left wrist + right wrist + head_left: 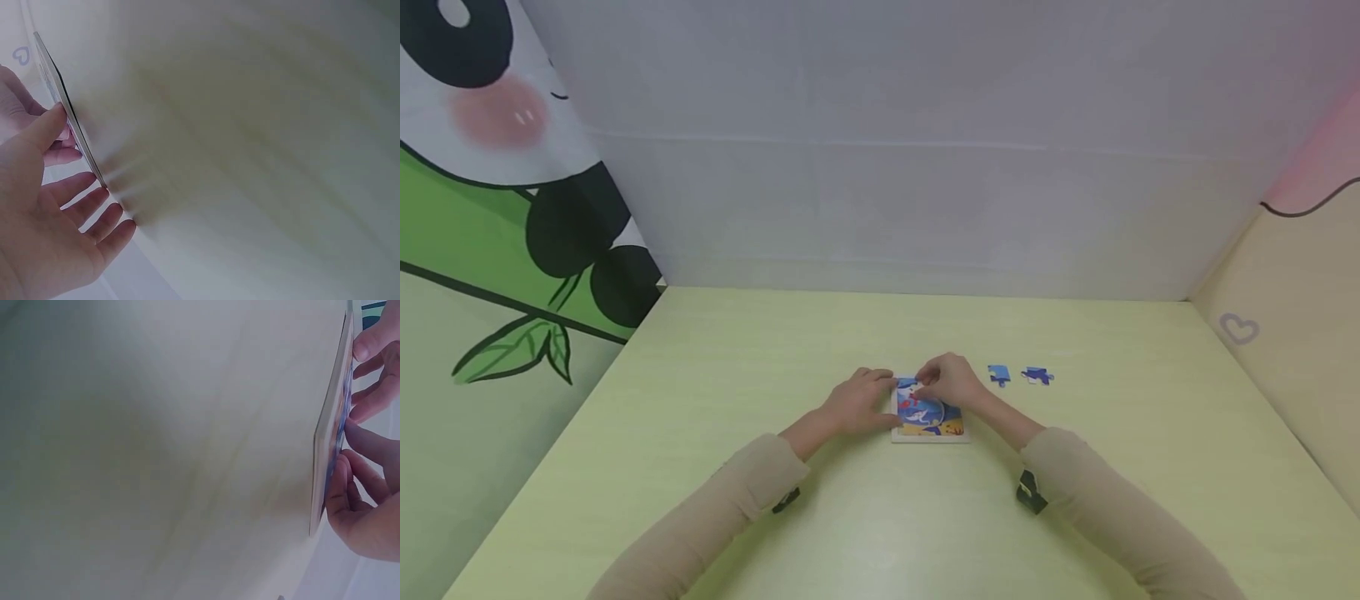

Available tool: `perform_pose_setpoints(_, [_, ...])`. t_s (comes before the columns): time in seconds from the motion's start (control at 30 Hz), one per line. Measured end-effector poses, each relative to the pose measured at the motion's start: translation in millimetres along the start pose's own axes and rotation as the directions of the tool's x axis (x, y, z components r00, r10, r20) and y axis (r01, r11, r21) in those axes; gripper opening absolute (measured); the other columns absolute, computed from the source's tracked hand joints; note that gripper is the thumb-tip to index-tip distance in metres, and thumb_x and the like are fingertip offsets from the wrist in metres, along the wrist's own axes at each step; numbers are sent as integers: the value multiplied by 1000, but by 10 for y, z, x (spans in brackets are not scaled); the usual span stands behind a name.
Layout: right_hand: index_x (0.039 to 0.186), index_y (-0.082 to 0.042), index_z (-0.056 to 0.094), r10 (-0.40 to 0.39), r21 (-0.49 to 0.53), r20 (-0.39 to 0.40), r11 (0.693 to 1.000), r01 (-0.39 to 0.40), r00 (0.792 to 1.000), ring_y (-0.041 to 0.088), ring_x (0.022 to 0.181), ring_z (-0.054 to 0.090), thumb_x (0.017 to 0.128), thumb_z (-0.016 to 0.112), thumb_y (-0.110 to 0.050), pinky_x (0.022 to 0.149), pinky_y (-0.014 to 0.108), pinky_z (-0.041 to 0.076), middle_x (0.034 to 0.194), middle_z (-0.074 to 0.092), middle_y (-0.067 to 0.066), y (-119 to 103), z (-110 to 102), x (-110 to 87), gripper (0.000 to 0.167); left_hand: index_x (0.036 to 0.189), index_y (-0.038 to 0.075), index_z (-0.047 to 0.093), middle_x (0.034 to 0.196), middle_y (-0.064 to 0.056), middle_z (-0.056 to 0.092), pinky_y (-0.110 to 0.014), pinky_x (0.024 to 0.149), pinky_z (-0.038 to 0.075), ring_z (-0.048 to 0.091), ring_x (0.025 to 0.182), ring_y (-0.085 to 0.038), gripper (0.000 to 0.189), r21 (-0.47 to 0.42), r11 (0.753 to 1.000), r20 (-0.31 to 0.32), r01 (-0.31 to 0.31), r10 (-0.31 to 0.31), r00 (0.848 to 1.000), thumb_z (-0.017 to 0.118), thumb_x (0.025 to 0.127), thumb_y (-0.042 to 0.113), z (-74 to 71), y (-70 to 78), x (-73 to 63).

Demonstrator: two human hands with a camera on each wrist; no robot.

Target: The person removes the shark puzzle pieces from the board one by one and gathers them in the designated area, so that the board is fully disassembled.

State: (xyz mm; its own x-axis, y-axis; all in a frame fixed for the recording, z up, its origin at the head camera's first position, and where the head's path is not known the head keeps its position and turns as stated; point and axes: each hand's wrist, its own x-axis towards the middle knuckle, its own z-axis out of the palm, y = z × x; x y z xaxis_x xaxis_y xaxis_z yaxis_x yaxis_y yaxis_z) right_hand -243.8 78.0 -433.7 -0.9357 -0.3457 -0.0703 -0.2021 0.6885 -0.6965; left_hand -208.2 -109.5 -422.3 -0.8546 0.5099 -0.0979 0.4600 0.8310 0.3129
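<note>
A small jigsaw puzzle (913, 428) with a blue sea picture lies in a pale tray (929, 441) on the table. My left hand (859, 402) lies along the tray's left side, thumb near the lower corner and fingers spread at the upper one. In the left wrist view, its fingers reach nearly straight past the tray's edge. My right hand (953, 383) comes over the picture from the right. Its thumb and curled fingers (338, 487) pinch a puzzle piece at the picture's upper part, mostly hidden behind the fingers.
A blue puzzle piece (999, 374) and a dark-blue and white piece (1037, 376) lie to the right of the tray. A grey-white panel (925, 217) rises behind the pale yellow table (760, 333). Painted walls flank both sides.
</note>
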Motion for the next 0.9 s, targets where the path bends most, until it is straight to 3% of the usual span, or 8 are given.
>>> perform_pose_setpoints(0.23, [92,-5,71,76,51,-14,996,-75,997,15,76,63,71,76,-13,70,26,52,86,69,7,14,22,-5,23,130,4,48,135,-12,44,-43,96,40,39,122,-29,64,-6,1000,-7,-2,2,1000,66,80,41,5,19,-2])
perform_pose_setpoints(0.57, [92,-5,69,132,72,-20,989,-130,991,14,74,58,70,77,-13,68,25,48,82,65,3,-10,18,1,25,128,6,50,134,-11,46,-42,95,41,42,119,-28,63,-3,1000,-23,1,-1,1000,67,79,42,53,-15,43])
perform_pose_setpoints(0.9, [91,-4,67,125,113,-26,986,-121,992,14,72,58,70,77,-11,66,24,50,80,64,3,7,54,29,24,127,4,51,132,-12,48,-41,93,42,43,117,-29,63,-7,1000,-39,-10,10,999,69,77,40,49,-22,54])
